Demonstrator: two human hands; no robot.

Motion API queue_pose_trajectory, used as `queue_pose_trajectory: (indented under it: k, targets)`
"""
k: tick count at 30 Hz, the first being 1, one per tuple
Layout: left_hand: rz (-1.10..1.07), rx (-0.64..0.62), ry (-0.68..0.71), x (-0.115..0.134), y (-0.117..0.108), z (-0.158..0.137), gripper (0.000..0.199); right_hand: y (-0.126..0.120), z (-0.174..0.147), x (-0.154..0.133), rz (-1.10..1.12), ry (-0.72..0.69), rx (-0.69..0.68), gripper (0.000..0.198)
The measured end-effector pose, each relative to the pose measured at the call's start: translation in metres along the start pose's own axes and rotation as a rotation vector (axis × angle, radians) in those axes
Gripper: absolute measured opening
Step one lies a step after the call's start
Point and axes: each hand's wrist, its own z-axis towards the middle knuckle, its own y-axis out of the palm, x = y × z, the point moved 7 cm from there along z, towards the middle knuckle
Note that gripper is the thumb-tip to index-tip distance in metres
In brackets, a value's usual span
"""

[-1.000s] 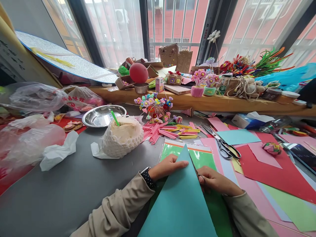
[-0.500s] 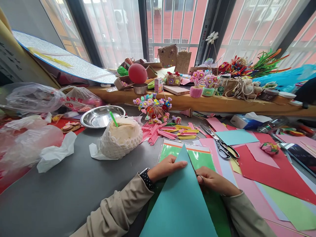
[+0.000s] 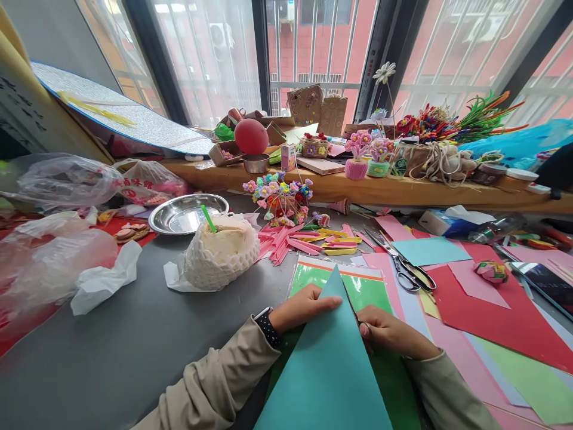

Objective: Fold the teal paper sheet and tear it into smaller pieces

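My left hand is closed on a teal sheet of paper, thumb on top near its pointed far end. At the paper's right edge, my right hand is closed round small scissors. Only a thin dark blade and part of a handle loop show; the rest is hidden by the fingers and paper. The blade lies along the slanting edge, close to the tip. Under the paper is a green packet with a clear sleeve, lying on the grey table.
Large scissors lie right of the packet among coloured sheets. Folded pink and yellow strips are beyond the packet. A coconut in white foam netting, a steel plate and plastic bags stand left.
The whole view has shifted slightly. Both hands keep their hold, and the blade stays at the paper's right edge near the tip.
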Motion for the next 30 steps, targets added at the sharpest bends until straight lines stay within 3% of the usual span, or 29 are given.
queue_pose_trajectory:
  k: [17, 30]
  targets:
    - [-0.143, 0.065, -0.054, 0.0028, -0.0011, -0.0016, 0.038, 0.0015, 0.0018, -0.0012, -0.056, 0.007, -0.010, 0.060]
    - [-0.149, 0.006, -0.040, 0.0025, 0.0036, -0.0019, 0.039, 0.0022, 0.0011, -0.0019, -0.079, 0.011, -0.006, 0.060]
